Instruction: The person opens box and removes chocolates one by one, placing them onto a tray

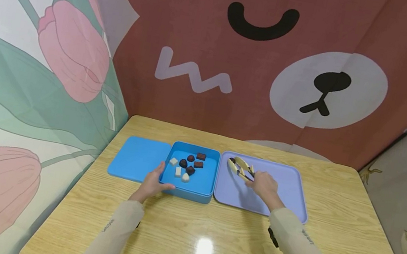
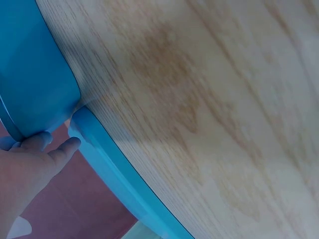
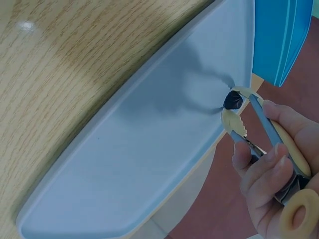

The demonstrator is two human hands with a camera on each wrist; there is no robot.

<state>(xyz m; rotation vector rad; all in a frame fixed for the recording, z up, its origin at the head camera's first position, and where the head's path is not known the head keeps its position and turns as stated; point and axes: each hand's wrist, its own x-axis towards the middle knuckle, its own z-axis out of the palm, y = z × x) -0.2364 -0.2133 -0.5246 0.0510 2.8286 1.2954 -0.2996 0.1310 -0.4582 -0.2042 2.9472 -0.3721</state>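
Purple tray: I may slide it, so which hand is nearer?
Right: the right hand is over the purple tray; the left hand is left of it, at the blue box.

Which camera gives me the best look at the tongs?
The right wrist view: the tongs appear large, a dark chocolate between the tips. The head view shows them small, partly covered by the right hand; the left wrist view doesn't show them.

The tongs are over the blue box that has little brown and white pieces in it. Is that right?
Not quite. The tongs are over the purple tray, as the head view shows. The blue box does have little brown and white pieces in it.
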